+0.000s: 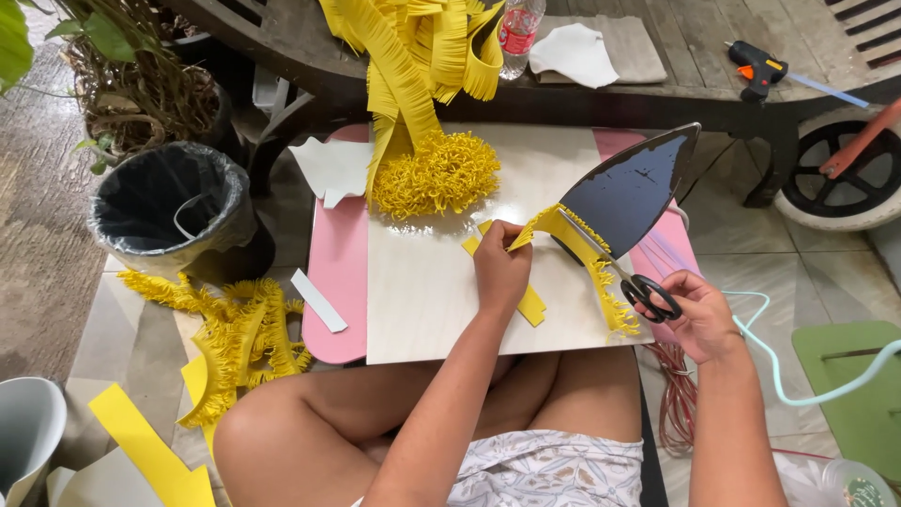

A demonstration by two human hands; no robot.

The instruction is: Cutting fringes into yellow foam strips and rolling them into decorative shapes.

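My left hand [500,268] pinches a yellow foam strip [563,230] above the white board bench [422,282]; my right hand [690,314] grips black-handled scissors [624,272], fringing it. Finished fringe piles [436,174] lie ahead; I judge part of this strip remains uncut.

yellow fringed strip [601,268], black-handled scissors [648,293], pink table [333,272], pale board [422,282], shorts [535,469] perhaps leaf-patterned.

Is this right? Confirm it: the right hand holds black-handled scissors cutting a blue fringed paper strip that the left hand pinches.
Not quite. The fringed paper strip is yellow, not blue, as the head view shows. The right hand does hold the black-handled scissors, and the left hand pinches the strip.
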